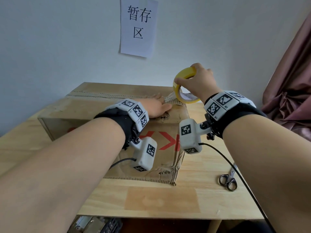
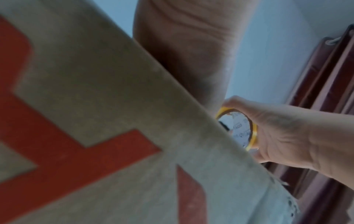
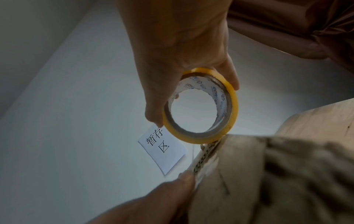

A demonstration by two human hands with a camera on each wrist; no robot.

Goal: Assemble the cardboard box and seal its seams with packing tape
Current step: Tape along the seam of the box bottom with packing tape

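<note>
Room: pale wall ahead of me with a paper sign (image 1: 139, 26) stuck on it, three printed characters, and a reddish-brown curtain (image 1: 292, 84) bunched up on the right.

Surface: light wooden table (image 1: 151, 200), and I'm looking down at it from the head cam.

Box: the cardboard box (image 1: 94, 106) sits on the table towards the wall, flaps folded shut on top, red lettering on the side facing me. Its near right corner looks torn and crumpled.

Seam: runs across the top of the box, left to right, corrugated edge showing.

Left hand: my left hand (image 1: 157, 106) lies flat on the box top near the right end of the seam, fingers straight, pressing down where the tape strip (image 1: 171, 97) meets the cardboard. Not gripping anything.

Right hand: my right hand (image 1: 200, 81) has the yellow tape roll (image 1: 182, 86) pinched between thumb and fingers, held up on edge just past the box's right end.

Tape: a short stretch of it runs from the roll down to the seam, right at my left fingertips.

Scissors: a pair of scissors (image 1: 229, 178) lies on the table to the right of the box, well apart from it.
</note>
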